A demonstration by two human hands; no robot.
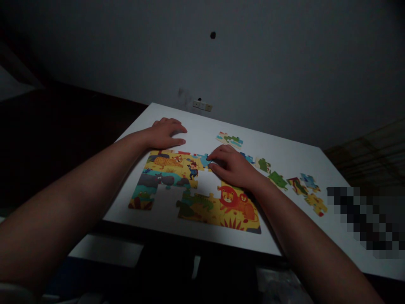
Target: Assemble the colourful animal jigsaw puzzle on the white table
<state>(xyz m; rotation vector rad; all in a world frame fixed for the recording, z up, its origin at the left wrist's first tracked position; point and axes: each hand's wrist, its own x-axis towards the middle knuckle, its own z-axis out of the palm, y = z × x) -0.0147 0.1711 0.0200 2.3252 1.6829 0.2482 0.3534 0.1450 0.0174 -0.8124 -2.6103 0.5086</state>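
Blue puzzle piece pinched at right hand fingertips, pressed against assembled puzzle upper edge. Left hand lies flat, empty, beyond it near table far-left corner.

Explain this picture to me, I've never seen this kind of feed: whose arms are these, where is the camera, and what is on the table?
There is one picture, taken by a camera worn on a person's head, looking forward and down. The two bare arms are that person's own. The left hand lies flat on the white table, at the top edge of a partly built animal jigsaw. The right hand presses its fingertips on a blue piece at the jigsaw's upper edge. A lion section lies below that hand. Loose pieces are scattered to the right, and a small joined cluster lies farther back. The room is dim.
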